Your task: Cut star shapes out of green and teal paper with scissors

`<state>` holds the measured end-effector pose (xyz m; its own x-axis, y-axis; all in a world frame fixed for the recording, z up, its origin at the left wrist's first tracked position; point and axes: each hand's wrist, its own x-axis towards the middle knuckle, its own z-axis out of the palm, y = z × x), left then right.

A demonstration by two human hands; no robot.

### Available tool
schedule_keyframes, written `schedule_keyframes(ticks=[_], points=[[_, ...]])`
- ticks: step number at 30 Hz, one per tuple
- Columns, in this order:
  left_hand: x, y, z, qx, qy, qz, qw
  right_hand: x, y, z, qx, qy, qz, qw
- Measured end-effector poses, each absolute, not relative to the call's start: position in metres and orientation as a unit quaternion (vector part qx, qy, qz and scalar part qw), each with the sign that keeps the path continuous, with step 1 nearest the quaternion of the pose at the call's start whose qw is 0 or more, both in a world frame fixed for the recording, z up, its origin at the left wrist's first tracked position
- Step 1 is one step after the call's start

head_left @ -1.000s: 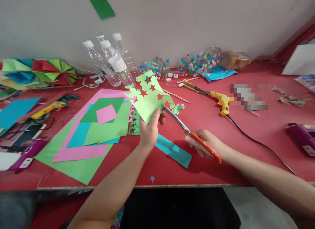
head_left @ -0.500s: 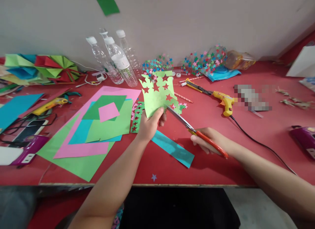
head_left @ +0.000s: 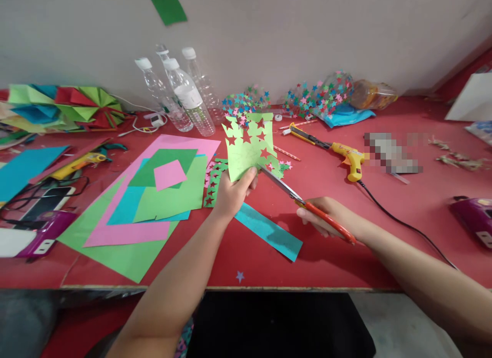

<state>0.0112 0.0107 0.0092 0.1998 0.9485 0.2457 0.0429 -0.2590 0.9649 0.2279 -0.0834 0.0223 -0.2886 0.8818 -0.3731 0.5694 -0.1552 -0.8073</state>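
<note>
My left hand [head_left: 236, 194] pinches the lower edge of a light green sheet of paper [head_left: 242, 160] with several star-shaped holes, held up above the table. My right hand [head_left: 326, 214] grips a pair of scissors [head_left: 323, 219] with red-orange handles. The blades point up and left, and their tips meet the sheet's right edge near my left thumb. Below my hands lies a blue paper strip [head_left: 272, 232]. A darker green sheet with star holes [head_left: 210, 194] lies partly hidden behind my left hand. One small purple star [head_left: 240, 276] rests near the table's front edge.
Stacked coloured papers [head_left: 115, 250] cover the left side. Clear plastic bottles [head_left: 188, 96] stand by the wall, near star-covered bottles [head_left: 319, 96]. A yellow glue gun [head_left: 349, 158] with a black cord lies to the right. Purple power strips [head_left: 49, 232] sit at both sides.
The light green sheet has shifted and turned slightly to the right in my left hand. My right hand and the scissors have barely moved.
</note>
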Motion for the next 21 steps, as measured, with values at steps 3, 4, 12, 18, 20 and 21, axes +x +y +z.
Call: schedule_keyframes(ticks=[3,4,12,18,20,21], points=[[0.011,0.011,0.008,0.618,0.402,0.494,0.461,0.227,-0.082,0.027,-0.585,-0.618,0.503,0.152],[0.011,0.011,0.007,0.617,0.402,0.495,0.462,0.227,-0.082,0.028,-0.589,-0.614,0.504,0.151],[0.014,0.016,-0.003,0.552,0.379,0.507,0.543,0.224,-0.081,0.019,-0.589,-0.591,0.524,0.173],[0.017,0.016,-0.004,0.528,0.379,0.514,0.56,0.224,-0.081,0.019,-0.595,-0.583,0.527,0.168],[0.017,0.016,-0.005,0.527,0.385,0.515,0.557,0.225,-0.081,0.019,-0.595,-0.585,0.526,0.164],[0.017,0.016,-0.005,0.526,0.387,0.514,0.556,0.225,-0.081,0.02,-0.596,-0.586,0.525,0.162]])
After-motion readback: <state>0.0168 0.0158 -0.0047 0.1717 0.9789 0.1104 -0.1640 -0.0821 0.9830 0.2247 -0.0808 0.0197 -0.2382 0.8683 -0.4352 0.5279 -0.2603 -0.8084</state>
